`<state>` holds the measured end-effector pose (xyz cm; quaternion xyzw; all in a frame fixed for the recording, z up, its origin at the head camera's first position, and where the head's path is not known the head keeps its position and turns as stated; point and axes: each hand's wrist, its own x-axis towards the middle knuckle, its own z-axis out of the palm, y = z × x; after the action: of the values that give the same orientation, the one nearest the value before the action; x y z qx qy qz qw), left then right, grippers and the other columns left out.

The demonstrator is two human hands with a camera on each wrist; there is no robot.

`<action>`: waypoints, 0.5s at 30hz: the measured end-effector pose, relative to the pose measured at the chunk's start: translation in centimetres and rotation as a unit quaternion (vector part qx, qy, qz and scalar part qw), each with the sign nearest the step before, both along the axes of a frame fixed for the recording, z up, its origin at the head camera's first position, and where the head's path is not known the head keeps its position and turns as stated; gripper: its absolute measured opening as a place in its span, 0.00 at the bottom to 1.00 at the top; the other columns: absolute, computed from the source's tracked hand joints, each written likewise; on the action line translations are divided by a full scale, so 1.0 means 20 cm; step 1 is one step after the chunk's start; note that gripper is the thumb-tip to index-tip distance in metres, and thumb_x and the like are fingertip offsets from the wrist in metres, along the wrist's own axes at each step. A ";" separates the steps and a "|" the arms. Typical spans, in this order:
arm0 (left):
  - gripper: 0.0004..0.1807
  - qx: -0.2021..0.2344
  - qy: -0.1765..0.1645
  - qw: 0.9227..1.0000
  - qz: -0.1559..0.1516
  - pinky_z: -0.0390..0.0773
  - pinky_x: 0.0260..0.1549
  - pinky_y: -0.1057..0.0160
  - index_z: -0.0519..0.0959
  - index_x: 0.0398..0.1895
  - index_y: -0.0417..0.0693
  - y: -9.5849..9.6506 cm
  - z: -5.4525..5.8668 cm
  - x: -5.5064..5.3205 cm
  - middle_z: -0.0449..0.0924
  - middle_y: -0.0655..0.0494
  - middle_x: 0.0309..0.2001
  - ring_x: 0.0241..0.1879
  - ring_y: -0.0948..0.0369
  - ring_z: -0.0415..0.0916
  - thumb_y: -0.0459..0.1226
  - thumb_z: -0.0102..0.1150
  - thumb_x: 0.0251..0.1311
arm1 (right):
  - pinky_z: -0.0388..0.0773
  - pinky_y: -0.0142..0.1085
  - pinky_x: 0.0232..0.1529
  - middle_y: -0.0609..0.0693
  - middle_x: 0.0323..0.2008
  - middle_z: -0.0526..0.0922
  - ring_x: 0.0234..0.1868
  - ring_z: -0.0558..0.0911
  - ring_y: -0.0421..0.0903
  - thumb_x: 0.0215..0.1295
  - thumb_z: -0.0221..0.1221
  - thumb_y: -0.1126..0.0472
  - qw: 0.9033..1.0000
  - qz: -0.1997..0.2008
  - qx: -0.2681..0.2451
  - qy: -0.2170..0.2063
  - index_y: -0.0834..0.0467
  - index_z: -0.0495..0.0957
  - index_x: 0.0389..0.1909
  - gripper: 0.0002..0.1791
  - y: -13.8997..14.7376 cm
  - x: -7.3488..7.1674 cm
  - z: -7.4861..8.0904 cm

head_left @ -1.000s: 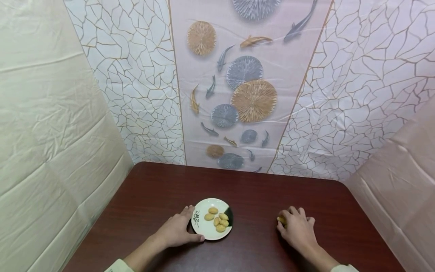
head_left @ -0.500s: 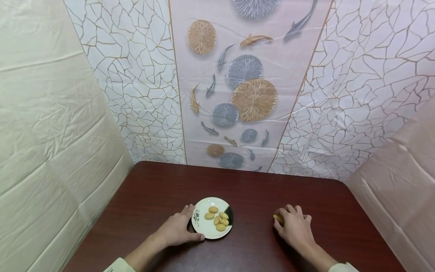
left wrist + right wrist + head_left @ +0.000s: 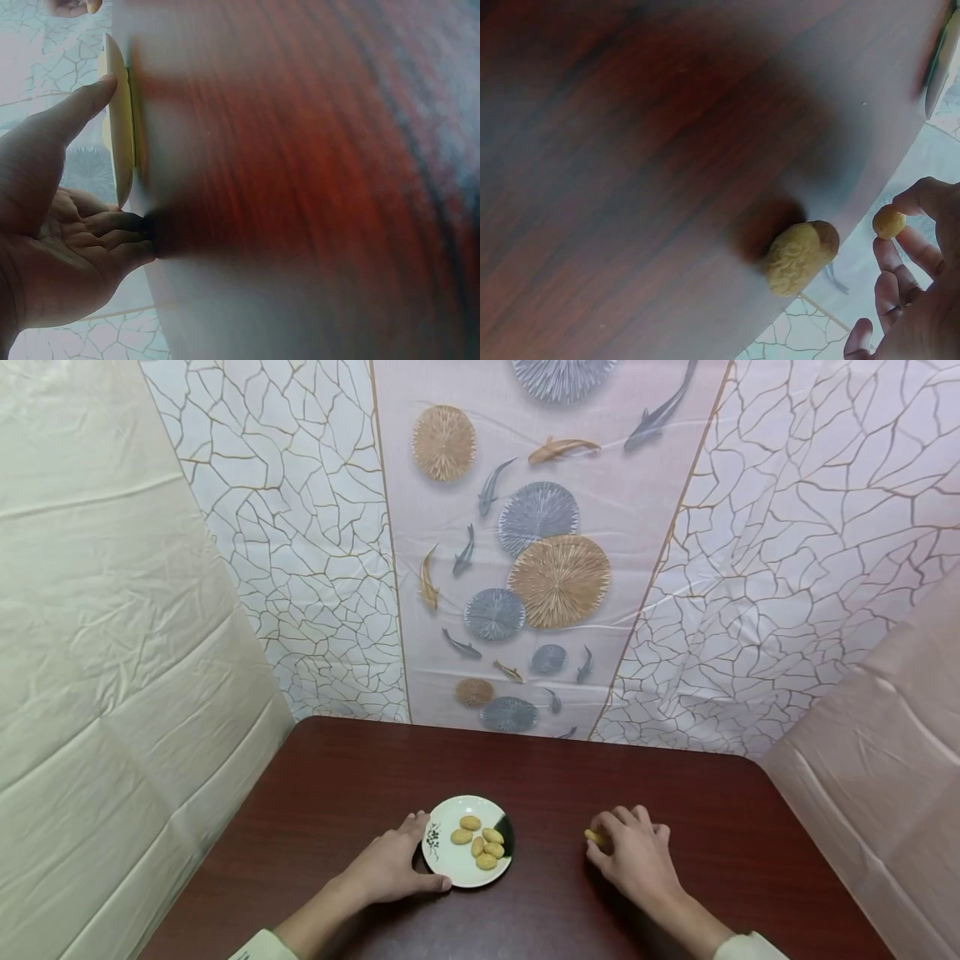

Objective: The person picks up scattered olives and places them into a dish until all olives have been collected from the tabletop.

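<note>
My left hand (image 3: 393, 862) holds the rim of a round white plate (image 3: 447, 870) with its thumb and fingers. Dark floral marks decorate the plate, and a dark green patch covers its right side. Several small yellow-brown ovals (image 3: 461, 837) that look like nuts lie on it. To the right, my right hand (image 3: 637, 860) pinches a similar yellow oval (image 3: 889, 222) between thumb and finger, close above the table. The right wrist view also has a larger wrinkled, yellow-brown lump (image 3: 795, 259) with a darker brown end. In the head view that lump cannot be made out.
A dark red-brown wooden table (image 3: 555, 910) spreads under both hands. Patterned cloth (image 3: 555, 577) with fish and discs hangs along its back edge. Plain cream cloth (image 3: 135, 693) borders the left side, and pale cloth (image 3: 892, 760) the right.
My right hand has slid left across the table toward the plate, still pinching the yellow oval. The left hand and the plate have stayed in place.
</note>
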<state>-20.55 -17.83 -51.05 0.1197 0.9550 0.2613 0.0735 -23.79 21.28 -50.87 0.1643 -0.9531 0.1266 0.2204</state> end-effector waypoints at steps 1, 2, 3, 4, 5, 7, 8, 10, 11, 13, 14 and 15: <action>0.68 0.000 0.000 1.000 0.000 0.72 0.74 0.28 0.61 0.86 0.33 0.00 0.00 0.00 0.63 0.28 0.83 0.79 0.29 0.68 0.66 0.81 0.53 | 0.69 0.53 0.40 0.43 0.34 0.83 0.41 0.75 0.50 0.56 0.82 0.58 1.000 0.002 -0.001 0.002 0.47 0.86 0.35 0.13 -0.01 0.00 0.00; 0.68 -0.001 0.001 1.000 0.000 0.71 0.74 0.28 0.61 0.86 0.33 0.00 0.00 0.00 0.63 0.27 0.83 0.79 0.29 0.68 0.66 0.80 0.53 | 0.69 0.52 0.40 0.43 0.34 0.83 0.41 0.75 0.50 0.56 0.82 0.58 1.000 0.005 -0.003 0.003 0.48 0.86 0.35 0.13 -0.01 0.00 0.01; 0.68 0.000 0.001 1.000 0.000 0.71 0.74 0.28 0.61 0.86 0.33 0.00 0.00 0.00 0.63 0.27 0.83 0.79 0.29 0.68 0.66 0.81 0.53 | 0.69 0.52 0.40 0.42 0.34 0.83 0.41 0.75 0.50 0.56 0.82 0.58 1.000 0.007 -0.004 0.003 0.48 0.86 0.35 0.13 -0.02 0.00 0.01; 0.68 0.000 0.001 1.000 0.000 0.71 0.74 0.27 0.61 0.86 0.33 0.00 0.00 0.00 0.63 0.27 0.83 0.79 0.29 0.68 0.66 0.81 0.53 | 0.69 0.52 0.40 0.42 0.34 0.83 0.42 0.75 0.50 0.56 0.82 0.58 1.000 0.009 -0.004 0.003 0.48 0.86 0.36 0.13 -0.03 0.00 0.01; 0.68 0.001 0.001 1.000 0.000 0.71 0.74 0.27 0.61 0.86 0.33 0.00 0.00 0.00 0.63 0.27 0.83 0.79 0.29 0.68 0.66 0.81 0.53 | 0.68 0.51 0.41 0.42 0.34 0.83 0.42 0.74 0.49 0.55 0.82 0.58 1.000 0.011 -0.006 0.002 0.47 0.86 0.36 0.13 -0.04 0.00 0.01; 0.68 0.002 0.001 1.000 -0.001 0.71 0.75 0.27 0.61 0.86 0.33 0.00 0.00 0.00 0.63 0.27 0.83 0.79 0.30 0.68 0.66 0.81 0.53 | 0.68 0.51 0.41 0.42 0.35 0.83 0.42 0.74 0.48 0.55 0.83 0.58 1.000 0.016 -0.007 0.001 0.47 0.86 0.36 0.14 -0.05 0.00 0.02; 0.68 0.003 0.000 1.000 -0.001 0.71 0.74 0.27 0.61 0.86 0.33 0.00 0.00 0.00 0.63 0.27 0.83 0.79 0.29 0.68 0.66 0.81 0.53 | 0.68 0.51 0.41 0.42 0.35 0.84 0.42 0.74 0.48 0.54 0.83 0.58 1.000 0.020 -0.008 0.000 0.47 0.87 0.36 0.14 -0.06 0.00 0.02; 0.68 0.004 0.000 1.000 -0.001 0.71 0.74 0.27 0.61 0.86 0.33 0.00 0.00 0.00 0.63 0.27 0.83 0.79 0.29 0.68 0.65 0.81 0.53 | 0.69 0.51 0.42 0.42 0.36 0.84 0.42 0.74 0.47 0.54 0.83 0.58 1.000 0.027 -0.011 0.001 0.48 0.87 0.37 0.14 -0.08 0.00 0.03; 0.68 0.005 0.000 1.000 -0.001 0.71 0.74 0.27 0.61 0.86 0.33 0.00 0.00 0.00 0.63 0.27 0.83 0.79 0.29 0.68 0.65 0.81 0.53 | 0.69 0.51 0.42 0.42 0.36 0.85 0.42 0.74 0.47 0.54 0.83 0.58 0.999 0.031 -0.012 0.003 0.48 0.88 0.37 0.14 -0.09 0.00 0.03; 0.68 0.005 0.001 1.000 -0.001 0.71 0.74 0.27 0.61 0.86 0.33 0.00 0.00 0.00 0.63 0.27 0.83 0.79 0.29 0.68 0.65 0.81 0.53 | 0.69 0.51 0.42 0.42 0.36 0.85 0.42 0.74 0.47 0.53 0.83 0.58 0.999 0.038 -0.018 0.009 0.48 0.88 0.37 0.14 -0.11 0.00 0.03; 0.68 0.005 0.002 1.000 -0.001 0.71 0.74 0.27 0.61 0.85 0.33 0.00 0.00 0.00 0.63 0.27 0.83 0.79 0.29 0.68 0.65 0.81 0.53 | 0.69 0.50 0.42 0.42 0.36 0.85 0.41 0.74 0.46 0.53 0.83 0.58 0.999 0.042 -0.021 0.013 0.48 0.89 0.37 0.14 -0.12 0.00 0.03; 0.68 0.006 0.003 1.000 -0.002 0.71 0.74 0.27 0.62 0.85 0.33 0.00 0.00 0.00 0.63 0.27 0.83 0.79 0.29 0.68 0.65 0.81 0.53 | 0.68 0.50 0.42 0.42 0.36 0.85 0.41 0.74 0.46 0.53 0.83 0.59 0.999 0.045 -0.022 0.017 0.48 0.89 0.37 0.14 -0.13 -0.01 0.03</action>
<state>-20.45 -17.82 -51.06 0.1226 0.9532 0.2671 0.0708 -23.90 18.78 -50.28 0.2042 -0.9378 0.1550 0.2343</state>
